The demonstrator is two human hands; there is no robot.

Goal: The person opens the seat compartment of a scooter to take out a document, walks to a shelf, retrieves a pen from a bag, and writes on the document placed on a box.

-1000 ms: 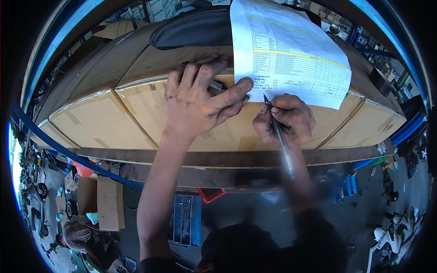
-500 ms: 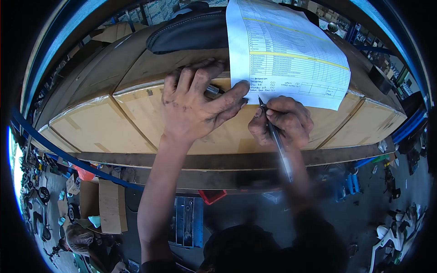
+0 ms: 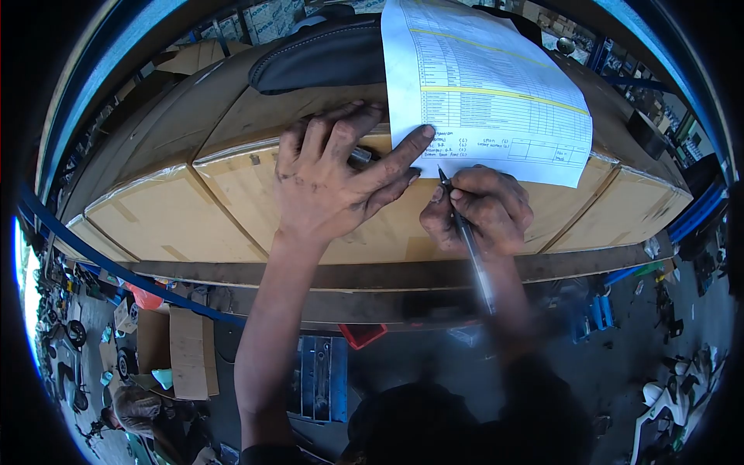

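Note:
A printed sheet [image 3: 504, 101] with yellow-highlighted rows and handwritten lines near its bottom lies over the cardboard boxes. My left hand [image 3: 329, 170] is spread palm down at the box edge, its index fingertip pressing on the sheet's lower left. Beneath that hand, between the fingers, shows a small shiny cylinder [image 3: 361, 156], mostly hidden; I cannot tell what it is or whether it is gripped. My right hand [image 3: 488, 205] is closed around a pen [image 3: 473, 252] with a clear barrel. Its dark tip is at the sheet's bottom edge, under the handwriting.
A black stitched seat [image 3: 325, 58] lies on the boxes behind my left hand. A roll of dark tape [image 3: 645, 132] stands at the right. Below are an open carton [image 3: 192, 353], a red bin [image 3: 363, 335] and a crouching person [image 3: 143, 415]. Blue rack bars curve around the boxes.
My left index fingertip has slid up and slightly right on the sheet, covering the start of some handwritten lines. The sheet and pen have shifted slightly left.

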